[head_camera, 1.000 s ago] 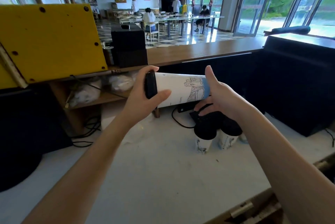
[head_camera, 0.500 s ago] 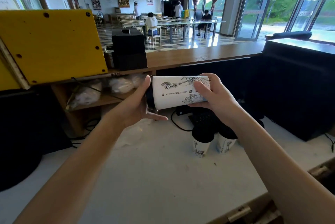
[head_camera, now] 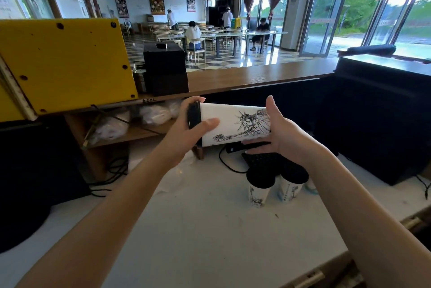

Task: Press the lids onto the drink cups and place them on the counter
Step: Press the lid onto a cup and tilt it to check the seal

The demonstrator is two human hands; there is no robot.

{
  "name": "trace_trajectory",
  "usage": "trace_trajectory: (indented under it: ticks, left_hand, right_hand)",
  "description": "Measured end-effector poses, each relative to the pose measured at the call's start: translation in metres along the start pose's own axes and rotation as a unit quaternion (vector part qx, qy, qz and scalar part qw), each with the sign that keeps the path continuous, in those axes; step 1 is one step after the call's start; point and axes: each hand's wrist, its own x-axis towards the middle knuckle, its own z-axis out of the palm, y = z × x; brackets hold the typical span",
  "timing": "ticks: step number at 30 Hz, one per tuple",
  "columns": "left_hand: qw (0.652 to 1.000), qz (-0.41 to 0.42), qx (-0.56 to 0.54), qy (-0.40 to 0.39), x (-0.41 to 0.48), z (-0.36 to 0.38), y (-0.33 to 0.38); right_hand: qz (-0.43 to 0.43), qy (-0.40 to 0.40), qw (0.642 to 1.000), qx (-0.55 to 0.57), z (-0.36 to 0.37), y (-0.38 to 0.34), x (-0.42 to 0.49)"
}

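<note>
Fingers (head_camera: pixel 211 122) of our left hand (head_camera: pixel 186 133) clamp the black lid (head_camera: pixel 194 116); our right hand (head_camera: pixel 278 135) grips the base of the cup (head_camera: pixel 229 125), held sideways above the counter (head_camera: pixel 198 229). Two lidded cups (head_camera: pixel 276 181) already stand near right; this one seems nearly sealed. Smooth tapered paper, printed line art, matte lid.

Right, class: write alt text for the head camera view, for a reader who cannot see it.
Two bare hands hold a white paper cup sideways above a pale counter: the left hand grips its black lid, the right hand cups its base. Two lidded cups stand upright on the counter below.
</note>
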Motion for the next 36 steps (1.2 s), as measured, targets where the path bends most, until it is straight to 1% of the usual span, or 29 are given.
trace_trajectory:
  ticks: [1,3,6,7,9,12,13,14,15,17,19,20,23,25,28,30,33,36]
  left_hand:
    - [0.999,0.028,0.03,-0.007,0.0,-0.001,-0.001]
    - [0.992,0.08,0.1,-0.021,0.0,-0.003,-0.003]
    - [0.972,0.16,0.167,-0.033,-0.001,-0.003,-0.005]
    - [0.97,0.173,0.168,-0.038,0.0,-0.004,-0.006]
    - [0.971,0.166,0.165,-0.049,0.002,-0.008,-0.007]
    - [0.973,0.111,0.182,-0.083,0.007,-0.017,-0.005]
    - [0.979,0.079,0.162,-0.091,0.009,-0.019,-0.005]
    - [0.988,0.039,0.117,-0.089,0.009,-0.021,-0.003]
    - [0.995,-0.016,0.051,-0.084,0.01,-0.021,-0.001]
    - [0.986,-0.108,-0.07,-0.102,0.012,-0.024,0.001]
    - [0.973,-0.153,-0.107,-0.134,0.012,-0.025,0.002]
    - [0.969,-0.171,-0.119,-0.135,0.011,-0.025,0.003]
    - [0.963,-0.215,-0.138,-0.085,0.01,-0.021,0.008]
    - [0.963,-0.224,-0.139,-0.054,0.009,-0.018,0.009]
    - [0.972,-0.195,-0.125,-0.037,0.008,-0.016,0.009]
    - [0.983,-0.159,-0.09,-0.026,0.007,-0.015,0.01]
    - [0.993,-0.106,-0.044,-0.011,0.004,-0.016,0.011]
    - [0.999,-0.048,0.013,-0.014,0.0,-0.018,0.012]
  right_hand:
    - [0.019,-0.005,1.0,-0.016,0.001,-0.002,0.001]
    - [0.026,-0.021,0.999,-0.041,0.002,-0.004,0.0]
    - [-0.012,-0.013,1.0,-0.022,0.004,-0.002,0.0]
    - [-0.03,-0.008,1.0,-0.002,0.005,-0.001,0.001]
    - [-0.063,0.0,0.997,0.034,0.007,0.002,0.002]
    - [-0.104,0.019,0.994,0.04,0.009,0.006,0.003]
    - [-0.118,0.028,0.992,0.031,0.009,0.007,0.003]
    - [-0.13,0.036,0.991,0.023,0.009,0.008,0.003]
    - [-0.141,0.041,0.989,0.019,0.01,0.009,0.003]
    - [-0.156,0.042,0.987,0.021,0.011,0.008,0.004]
    - [-0.167,0.038,0.985,0.014,0.013,0.007,0.004]
    - [-0.175,0.035,0.984,0.003,0.014,0.006,0.004]
    - [-0.192,0.01,0.981,-0.032,0.015,0.007,0.005]
    - [-0.19,-0.024,0.981,-0.021,0.013,0.009,0.005]
    - [-0.173,-0.067,0.983,0.011,0.007,0.01,0.005]
    - [-0.154,-0.065,0.986,0.02,0.005,0.009,0.006]
    - [-0.091,-0.05,0.995,0.01,0.006,0.005,0.008]
    - [-0.018,-0.041,0.999,-0.002,0.009,0.0,0.012]
